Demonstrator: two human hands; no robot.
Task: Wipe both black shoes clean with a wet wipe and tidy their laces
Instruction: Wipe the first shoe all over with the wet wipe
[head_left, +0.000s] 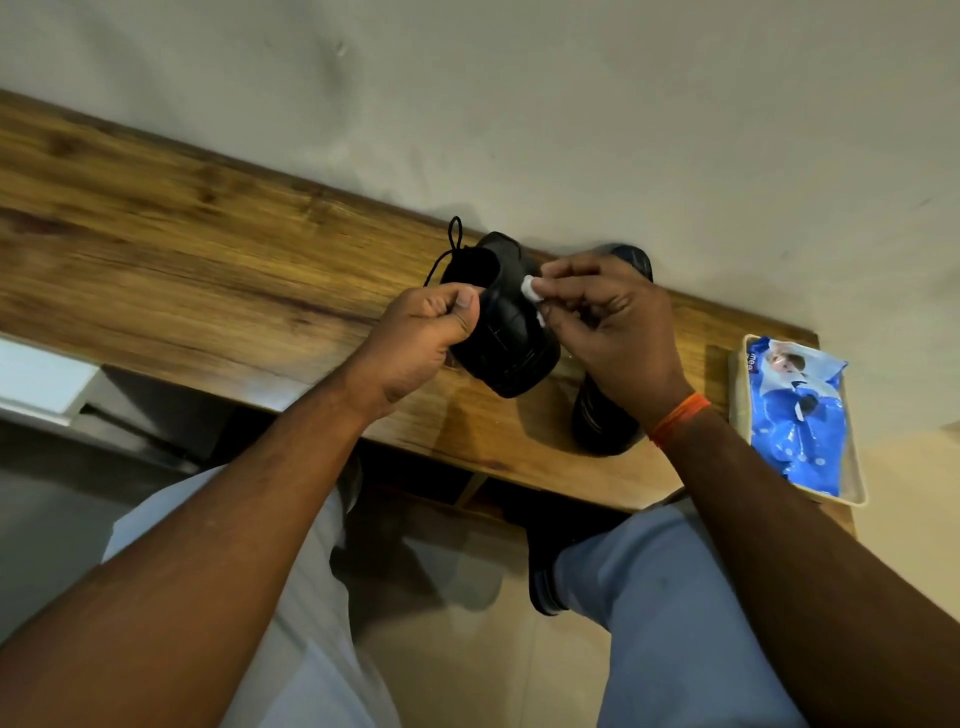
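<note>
- Head view looks down on a wooden surface (208, 249) set against a pale wall, with the person's two bare forearms reaching in from below
- The left hand (421, 338) is curled round the near side of a black shoe (506, 332), thumb on its edge, holding it tipped up off the surface
- A black lace (451, 248) loops out from the top of that shoe, hanging loose toward the wall
- The right hand (613, 322) pinches a small bunched white wet wipe (531, 287) between thumb and fingertips, pressed against the side of the held shoe
- An orange band (678, 418) sits on the right wrist
- The second black shoe (605, 421) stands on the surface just behind and under the right hand, mostly hidden by it
- A blue wipes packet (800, 410) lies in a pale tray (860, 496) at the right end of the surface, apart from both shoes
</note>
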